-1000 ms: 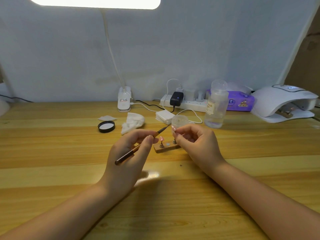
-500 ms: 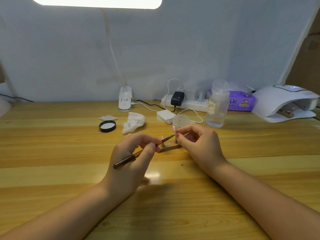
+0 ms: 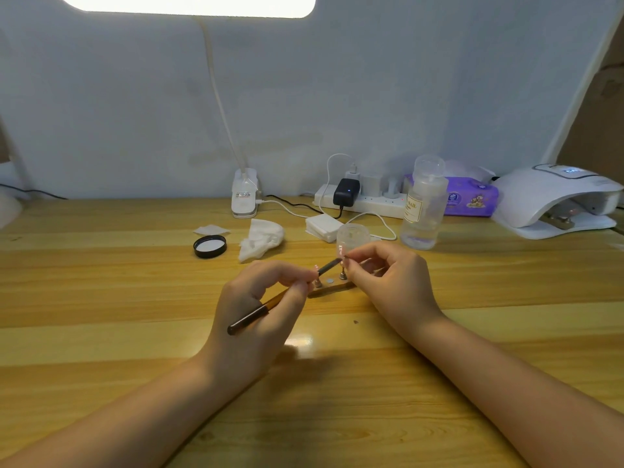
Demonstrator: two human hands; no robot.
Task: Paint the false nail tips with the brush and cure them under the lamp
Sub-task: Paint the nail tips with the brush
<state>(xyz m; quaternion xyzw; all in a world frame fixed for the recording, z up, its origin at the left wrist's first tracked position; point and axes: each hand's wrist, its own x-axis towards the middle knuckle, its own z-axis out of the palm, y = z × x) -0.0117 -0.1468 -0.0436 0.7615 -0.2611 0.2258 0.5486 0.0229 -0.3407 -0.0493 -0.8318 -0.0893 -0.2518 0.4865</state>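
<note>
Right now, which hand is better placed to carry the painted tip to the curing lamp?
Right. The right hand already pinches the tip, and the lamp stands on its side of the table. The left hand holds the brush and is farther away.

Centred on the table (image 3: pixel 101 332): nail stand (image 3: pixel 332 287). Just left of it, left hand (image 3: pixel 256 319) with brush (image 3: pixel 280 298); just right, right hand (image 3: pixel 388 285). Directly behind the stand, jar (image 3: pixel 353 235), pads (image 3: pixel 323 226), power strip (image 3: pixel 364 201). Behind and left: tissue (image 3: pixel 261 243), lid (image 3: pixel 209 246), lamp clip (image 3: pixel 244 194). Behind and right: bottle (image 3: pixel 423 204), wipes (image 3: pixel 472 197). Far right of the stand, curing lamp (image 3: pixel 557 201).
</note>
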